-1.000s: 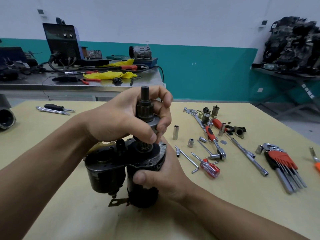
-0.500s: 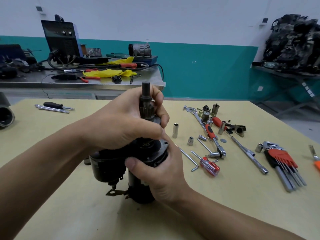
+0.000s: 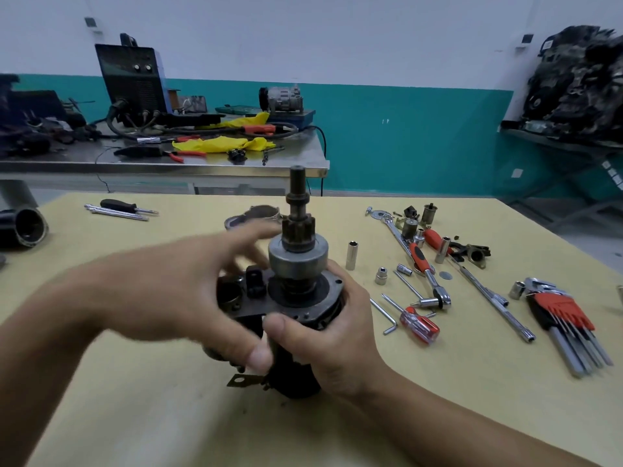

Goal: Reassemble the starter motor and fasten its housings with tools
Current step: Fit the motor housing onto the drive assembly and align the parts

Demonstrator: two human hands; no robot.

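Motor [image 3: 298, 261] stands well inside table [image 3: 135, 416] edges, right hand [image 3: 337, 335] gripping.

Wall [image 3: 337, 45]: white above, teal band below.
Near table [image 3: 135, 416]: pale yellow top.
Far left bench [image 3: 168, 165]: steel, cluttered.
Far right shelf [image 3: 556, 144]: dark, loaded.
Floor [image 3: 590, 230]: grey.

bare left hand [image 3: 175, 291] and bare right hand [image 3: 323, 338], short plain thumbnails, arms uncovered to the frame edge
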